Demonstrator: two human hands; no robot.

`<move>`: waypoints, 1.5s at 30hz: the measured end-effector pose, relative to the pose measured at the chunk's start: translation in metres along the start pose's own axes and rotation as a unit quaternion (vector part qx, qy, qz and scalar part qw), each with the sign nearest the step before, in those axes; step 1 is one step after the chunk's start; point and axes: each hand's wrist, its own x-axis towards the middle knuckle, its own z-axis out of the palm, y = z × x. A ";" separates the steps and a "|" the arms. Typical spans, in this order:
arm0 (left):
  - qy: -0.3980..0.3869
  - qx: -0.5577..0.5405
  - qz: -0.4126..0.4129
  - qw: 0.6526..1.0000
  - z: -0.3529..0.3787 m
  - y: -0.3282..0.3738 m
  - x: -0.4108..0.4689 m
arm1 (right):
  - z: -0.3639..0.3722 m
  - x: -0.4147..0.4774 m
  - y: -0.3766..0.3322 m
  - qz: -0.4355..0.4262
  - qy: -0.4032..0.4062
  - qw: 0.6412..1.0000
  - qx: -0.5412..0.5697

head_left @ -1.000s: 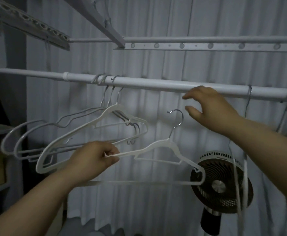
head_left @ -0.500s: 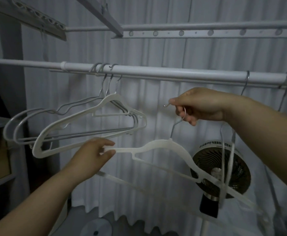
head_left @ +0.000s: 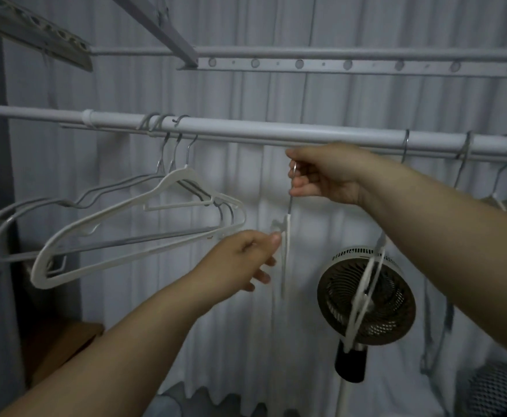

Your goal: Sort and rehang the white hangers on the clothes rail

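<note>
Fan point(head_left: 396, 311) stands behind hanger point(head_left: 366, 288), below rail point(head_left: 246, 132).

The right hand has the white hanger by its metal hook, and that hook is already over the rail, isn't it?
Not quite. The right hand does hold the white hanger by its metal hook, but the hook is below the rail, not yet over it. The head view shows it held under the rail.

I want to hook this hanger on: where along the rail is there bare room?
The rail is bare between the three-hanger cluster at left and the first hook at right, above the right hand. Crowded: that cluster, the far-right hooks.
</note>
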 end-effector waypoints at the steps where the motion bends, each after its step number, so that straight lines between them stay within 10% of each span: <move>1: -0.015 0.005 -0.019 1.000 0.002 0.004 0.001 | 0.003 0.001 -0.001 -0.007 0.007 1.000 0.005; 10: 0.069 0.095 0.034 0.992 -0.001 0.003 0.012 | 0.021 0.018 -0.008 -0.060 0.008 0.997 0.040; 15: 0.091 0.109 0.042 0.989 -0.022 0.006 0.014 | 0.020 0.028 -0.009 -0.159 0.093 0.976 -0.120; 17: 0.104 0.102 0.044 0.988 -0.030 0.011 0.016 | 0.014 0.034 -0.006 -0.252 0.164 0.913 -0.277; 21: 0.139 0.117 0.061 0.982 -0.039 0.023 0.024 | -0.002 0.049 0.004 -0.408 0.233 0.649 -0.598; 25: 0.148 0.134 0.069 0.977 -0.038 0.035 0.043 | -0.017 0.053 0.007 -0.235 0.213 0.689 -0.652; 45: 0.070 0.211 -0.003 0.975 -0.020 0.031 0.068 | -0.024 0.045 0.001 -0.225 0.193 0.679 -0.672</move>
